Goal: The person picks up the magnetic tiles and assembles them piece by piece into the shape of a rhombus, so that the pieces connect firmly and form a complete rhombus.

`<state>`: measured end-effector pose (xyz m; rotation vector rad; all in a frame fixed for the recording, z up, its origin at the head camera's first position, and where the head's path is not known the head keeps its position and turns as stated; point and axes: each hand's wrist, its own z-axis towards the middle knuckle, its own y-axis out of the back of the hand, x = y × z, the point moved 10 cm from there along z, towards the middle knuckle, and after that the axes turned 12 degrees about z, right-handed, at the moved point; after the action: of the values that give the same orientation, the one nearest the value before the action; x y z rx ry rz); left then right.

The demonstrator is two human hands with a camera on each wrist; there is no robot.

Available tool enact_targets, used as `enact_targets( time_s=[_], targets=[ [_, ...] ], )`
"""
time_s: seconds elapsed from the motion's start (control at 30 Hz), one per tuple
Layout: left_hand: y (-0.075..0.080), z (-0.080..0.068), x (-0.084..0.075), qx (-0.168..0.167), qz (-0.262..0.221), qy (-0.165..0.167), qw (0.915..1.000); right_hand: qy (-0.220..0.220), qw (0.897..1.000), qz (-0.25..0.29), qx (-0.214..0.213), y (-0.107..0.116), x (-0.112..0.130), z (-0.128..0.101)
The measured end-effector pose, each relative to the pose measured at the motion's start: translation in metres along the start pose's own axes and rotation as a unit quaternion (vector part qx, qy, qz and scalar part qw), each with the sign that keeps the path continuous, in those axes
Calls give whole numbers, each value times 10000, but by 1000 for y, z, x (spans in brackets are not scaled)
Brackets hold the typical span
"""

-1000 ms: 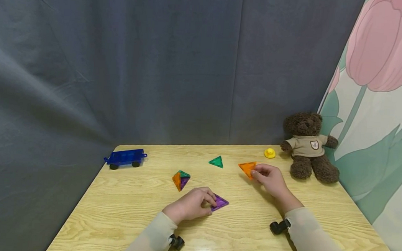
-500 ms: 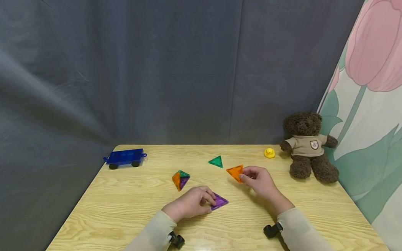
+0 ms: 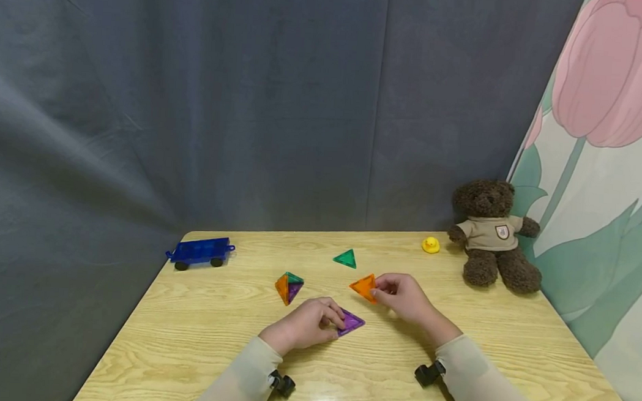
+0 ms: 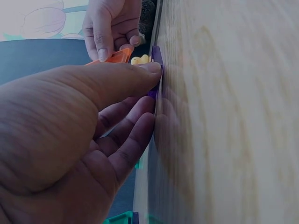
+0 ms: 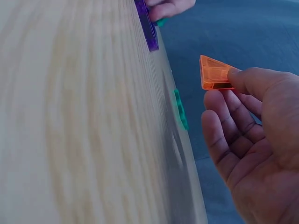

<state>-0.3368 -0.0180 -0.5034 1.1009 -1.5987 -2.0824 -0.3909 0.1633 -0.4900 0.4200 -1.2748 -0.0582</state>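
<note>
Orange triangle (image 3: pixel 362 287), single, pinched by right fingers (image 5: pixel 226 119), one purple triangle (image 3: pixel 353 322) by left fingers (image 4: pixel 136 140)

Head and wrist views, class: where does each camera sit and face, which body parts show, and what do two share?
Head: on the head, facing forward and down at the table; left hand, right hand and sleeves show.
Left wrist: worn there, facing the purple tile; left hand close, right hand beyond.
Right wrist: worn there, facing the orange tile; right hand close, left hand partly at top.
Both wrist views share both tiles.
</note>
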Motion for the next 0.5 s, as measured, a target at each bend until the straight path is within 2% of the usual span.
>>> enact_targets(
  time_s=[0.5],
  targets=[
    [-2,2,2,-56,-48,-20,10000,-215,9993,-72,281,-17,1,-2]
  ],
)
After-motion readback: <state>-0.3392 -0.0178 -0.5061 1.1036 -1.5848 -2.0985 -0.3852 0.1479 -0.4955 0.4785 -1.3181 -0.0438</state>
